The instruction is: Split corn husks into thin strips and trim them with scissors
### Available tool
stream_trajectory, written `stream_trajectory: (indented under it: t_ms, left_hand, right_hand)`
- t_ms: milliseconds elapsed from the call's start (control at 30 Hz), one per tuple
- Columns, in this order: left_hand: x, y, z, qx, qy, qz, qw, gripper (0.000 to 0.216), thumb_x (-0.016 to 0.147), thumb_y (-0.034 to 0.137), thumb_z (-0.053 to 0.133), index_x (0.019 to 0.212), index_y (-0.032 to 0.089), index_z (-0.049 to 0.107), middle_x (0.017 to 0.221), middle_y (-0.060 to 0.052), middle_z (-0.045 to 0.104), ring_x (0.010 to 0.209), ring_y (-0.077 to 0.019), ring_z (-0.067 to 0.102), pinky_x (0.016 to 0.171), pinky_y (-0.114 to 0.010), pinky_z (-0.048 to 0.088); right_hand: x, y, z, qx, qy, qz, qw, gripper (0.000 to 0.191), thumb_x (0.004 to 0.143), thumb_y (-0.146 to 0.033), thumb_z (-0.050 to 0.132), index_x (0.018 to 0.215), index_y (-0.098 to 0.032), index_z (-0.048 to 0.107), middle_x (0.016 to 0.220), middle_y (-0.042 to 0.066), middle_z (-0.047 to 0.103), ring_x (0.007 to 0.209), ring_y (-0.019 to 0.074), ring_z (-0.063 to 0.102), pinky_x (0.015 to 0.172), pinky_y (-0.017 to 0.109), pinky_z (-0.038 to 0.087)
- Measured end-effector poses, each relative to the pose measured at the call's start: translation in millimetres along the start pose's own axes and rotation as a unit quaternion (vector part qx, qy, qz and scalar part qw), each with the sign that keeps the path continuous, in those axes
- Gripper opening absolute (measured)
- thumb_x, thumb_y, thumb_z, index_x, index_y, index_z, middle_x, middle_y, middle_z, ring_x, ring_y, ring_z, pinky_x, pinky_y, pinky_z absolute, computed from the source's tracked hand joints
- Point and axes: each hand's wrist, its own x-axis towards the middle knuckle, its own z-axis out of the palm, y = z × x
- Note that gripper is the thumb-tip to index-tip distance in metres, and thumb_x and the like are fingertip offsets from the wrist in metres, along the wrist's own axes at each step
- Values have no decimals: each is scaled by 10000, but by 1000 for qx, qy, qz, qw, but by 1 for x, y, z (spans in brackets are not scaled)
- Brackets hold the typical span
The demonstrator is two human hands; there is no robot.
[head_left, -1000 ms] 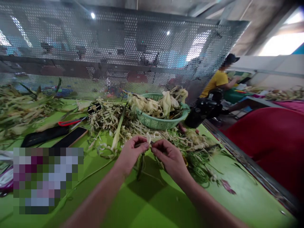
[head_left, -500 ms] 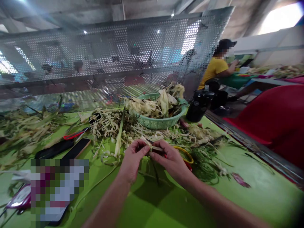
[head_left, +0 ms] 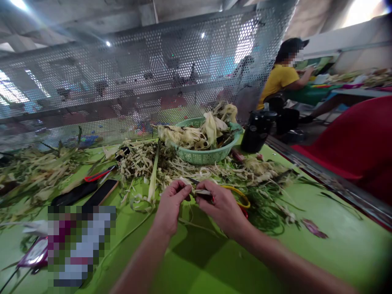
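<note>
My left hand and my right hand meet over the green table, fingertips pinched together. Between them is a thin pale plant strip, gripped from both sides. A yellow and red handled tool lies just beyond my right hand. Shredded pale husks and green stems are heaped right behind the hands.
A teal basket full of husks stands behind the pile. Two dark phones and red-handled scissors lie at the left. A black container sits by a perforated metal screen. A person in yellow sits at the far right.
The camera has shifted slightly; my hands stayed together on the strip, and the strip's hanging green end seen one second ago no longer shows.
</note>
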Motion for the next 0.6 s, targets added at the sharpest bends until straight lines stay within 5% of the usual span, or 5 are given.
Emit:
stream_trajectory:
  t_ms: [267, 600]
  left_hand:
    - [0, 6, -4, -61, -8, -54, 997, 205, 682, 276, 744, 691, 145, 585, 637, 39, 478, 576, -60, 408, 576, -191, 323]
    - [-3, 16, -7, -57, -65, -59, 995, 253, 718, 356, 723, 845, 151, 645, 784, -4, 581, 673, -82, 480, 657, -204, 375]
  right_hand:
    - [2, -4, -2, -21, -30, -22, 999, 51, 762, -150, 539, 764, -198, 556, 664, -25, 528, 604, 125, 443, 568, 236, 328]
    - [3, -2, -1, 271, -46, 118, 954, 243, 761, -392, 659, 842, -191, 550, 721, -3, 547, 646, 139, 496, 596, 253, 411]
